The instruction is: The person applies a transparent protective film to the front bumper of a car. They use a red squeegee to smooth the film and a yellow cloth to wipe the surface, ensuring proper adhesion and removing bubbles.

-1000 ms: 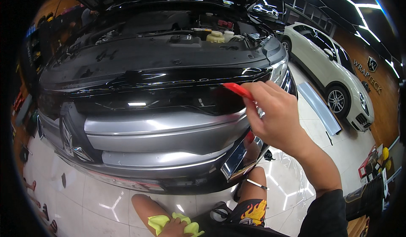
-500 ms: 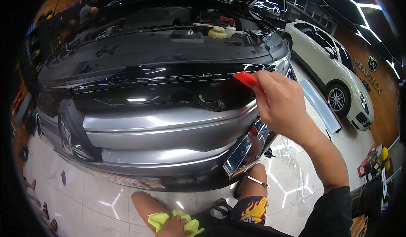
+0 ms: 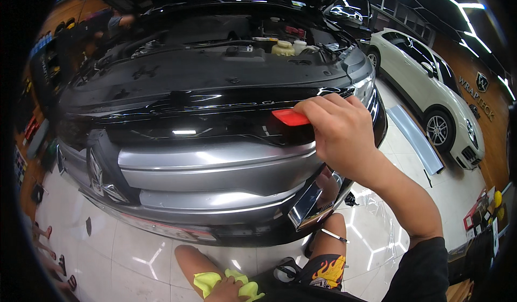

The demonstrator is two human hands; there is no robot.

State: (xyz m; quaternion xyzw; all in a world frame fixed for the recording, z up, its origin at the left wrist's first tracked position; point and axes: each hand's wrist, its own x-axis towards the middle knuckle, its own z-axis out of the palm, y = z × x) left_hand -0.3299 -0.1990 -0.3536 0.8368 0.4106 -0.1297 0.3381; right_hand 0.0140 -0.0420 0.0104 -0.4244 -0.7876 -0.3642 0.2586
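My right hand (image 3: pixel 347 135) pinches a red squeegee (image 3: pixel 291 117), fingers wrapped round its near end. Its free edge points left and lies against or just over the glossy black strip (image 3: pixel 226 123) above the car's silver grille (image 3: pixel 215 162); I cannot tell whether it touches. Down at my lap, my left hand (image 3: pixel 225 290) is closed on a bunched yellow-green cloth (image 3: pixel 205 281), which sticks out on both sides of the fingers. A dark emblem mount (image 3: pixel 102 167) sits on the grille's left part.
Above the strip, the engine bay (image 3: pixel 204 65) lies exposed under the raised hood. A slim white pen-shaped tool (image 3: pixel 335 235) rests across my right thigh. At right stand a white car (image 3: pixel 414 81) and, on the floor, a long pale panel (image 3: pixel 412 137). Boxes (image 3: pixel 479 210) are stacked at the far right.
My right hand has moved left and a little down along the black strip, and the squeegee now lies flatter. My left hand stays with the cloth. The whole view has shifted slightly.
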